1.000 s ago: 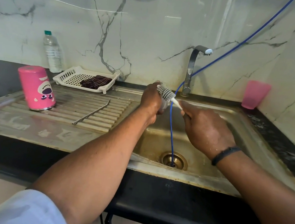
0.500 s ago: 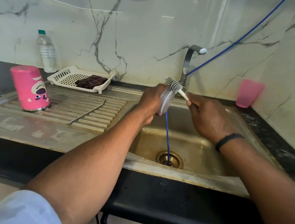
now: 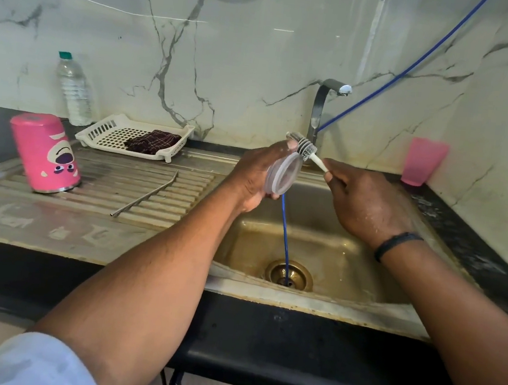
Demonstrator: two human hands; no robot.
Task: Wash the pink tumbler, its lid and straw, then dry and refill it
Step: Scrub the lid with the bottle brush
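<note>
You're scrubbing the lid; left hand grips it, right hand pinches the brush at its 1 o'clock edge; next, probably rinse.

Sink basin dull, stained metal; lid translucent plastic; tumbler glossy pink; straw bare metal; wall polished marble.

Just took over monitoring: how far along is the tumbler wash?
Apparently done: the pink tumbler stands upside down on the drainboard, the metal straw beside it. In hand: the left hand holds the lid; the right hand works the brush on it. Left: drying, refilling.
</note>
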